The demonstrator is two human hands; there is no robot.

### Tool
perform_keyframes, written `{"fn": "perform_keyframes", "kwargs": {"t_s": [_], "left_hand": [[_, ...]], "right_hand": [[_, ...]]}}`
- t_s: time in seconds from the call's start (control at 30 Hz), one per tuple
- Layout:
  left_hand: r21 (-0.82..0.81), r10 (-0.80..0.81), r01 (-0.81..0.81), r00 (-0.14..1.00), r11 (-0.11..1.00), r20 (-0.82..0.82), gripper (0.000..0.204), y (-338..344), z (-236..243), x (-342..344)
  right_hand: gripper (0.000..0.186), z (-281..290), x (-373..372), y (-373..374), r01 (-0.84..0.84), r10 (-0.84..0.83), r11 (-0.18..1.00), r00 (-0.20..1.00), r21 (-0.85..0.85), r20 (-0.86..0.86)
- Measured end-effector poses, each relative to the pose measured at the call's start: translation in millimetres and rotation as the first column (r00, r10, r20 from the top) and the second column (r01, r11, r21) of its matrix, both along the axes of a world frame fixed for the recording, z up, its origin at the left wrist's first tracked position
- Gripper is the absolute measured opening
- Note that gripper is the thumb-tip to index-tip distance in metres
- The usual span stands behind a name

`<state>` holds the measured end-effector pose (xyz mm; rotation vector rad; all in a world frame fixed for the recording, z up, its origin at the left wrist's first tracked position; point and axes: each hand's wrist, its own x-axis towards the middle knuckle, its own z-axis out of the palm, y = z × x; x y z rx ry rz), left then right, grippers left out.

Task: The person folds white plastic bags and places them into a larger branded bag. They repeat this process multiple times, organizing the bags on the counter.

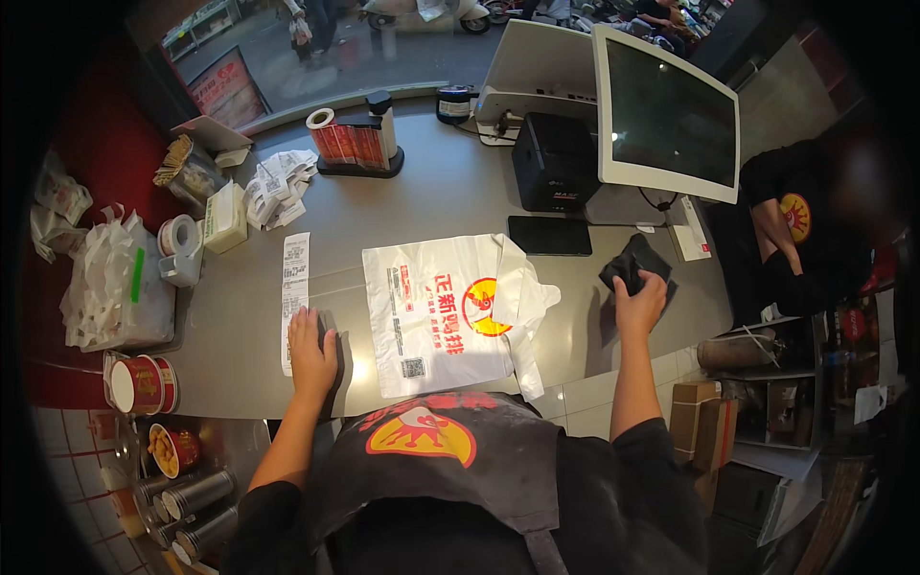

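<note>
My left hand [312, 355] lies flat on the counter, fingers stretched over the lower part of a long printed paper receipt [296, 259]. At the right, my right hand [640, 305] grips a crumpled black cloth [632, 257] near the counter's right side. Between my hands a white plastic carrier bag [388, 278] with red print and a yellow-red logo is spread flat, its handles pointing right. Neither hand touches the bag. A dark flat phone or tablet [549, 236] rests just beyond the cloth, to its left.
A monitor [671, 115] and black box-shaped printer [556, 163] stand at the back right. Crumpled receipts [278, 187], tape rolls [179, 240] and a bin of bags [120, 287] line the left. Paper tubs [139, 383] sit near left. A person [815, 216] is at the right.
</note>
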<state>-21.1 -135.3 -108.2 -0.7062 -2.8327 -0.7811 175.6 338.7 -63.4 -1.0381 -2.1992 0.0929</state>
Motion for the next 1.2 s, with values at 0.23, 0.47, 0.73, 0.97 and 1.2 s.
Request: {"fn": "perform_keyframes", "kwargs": {"t_s": [0.23, 0.47, 0.73, 0.97, 1.2], "left_hand": [[0.087, -0.035, 0.024, 0.992, 0.996, 0.124, 0.073, 103, 25, 10], [0.28, -0.183, 0.085, 0.921, 0.956, 0.343, 0.065, 102, 21, 6], [0.099, -0.121, 0.096, 0.949, 0.991, 0.293, 0.044, 64, 36, -21], [0.195, -0.621, 0.59, 0.755, 0.783, 0.21, 0.052, 128, 55, 27], [-0.006, -0.736, 0.789, 0.575, 0.614, 0.357, 0.042, 172, 48, 64]], "right_hand": [[0.057, 6, -85, -135, -0.272, 0.39, 0.834, 0.906, -0.48, 0.165], [0.037, 1, -107, -115, -0.176, 0.431, 0.64, 0.888, -0.748, 0.159], [0.026, 19, -80, -41, -0.679, -0.574, 0.221, 0.49, -0.7, -0.656], [0.046, -14, -75, -115, -0.201, 0.42, 0.753, 0.88, -0.626, 0.223], [0.033, -10, -112, -123, -0.05, 0.445, 0.723, 0.796, -0.689, 0.409]]}}
